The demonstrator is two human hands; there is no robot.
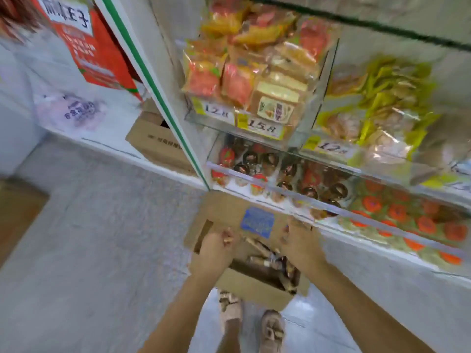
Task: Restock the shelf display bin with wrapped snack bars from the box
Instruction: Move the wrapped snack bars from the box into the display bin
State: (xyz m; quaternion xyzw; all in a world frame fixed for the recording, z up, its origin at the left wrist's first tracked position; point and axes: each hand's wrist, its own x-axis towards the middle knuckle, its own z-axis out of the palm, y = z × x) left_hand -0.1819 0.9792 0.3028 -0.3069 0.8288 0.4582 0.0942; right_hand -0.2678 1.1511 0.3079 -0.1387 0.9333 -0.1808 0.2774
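An open cardboard box [254,285] with a blue label stands on the floor against the shelf foot. Brown wrapped snack bars [261,252] lie loose inside it. My left hand [212,250] hovers over the box's left side, its fingers curled round a tan snack bar [227,238]. Over the right side, my right hand [302,243] is curled too, with brownish wrapper ends showing past its fingers. Just above the box is the lowest shelf's clear-fronted display bin [254,177], holding round dark and red snacks. The whole view is blurred.
Higher clear bins hold orange and red packets [229,77] and yellow packets [387,98], with price tags on the fronts. A second cardboard box [158,142] sits behind the green-edged shelf post. My feet [271,329] stand right behind the box on the grey floor.
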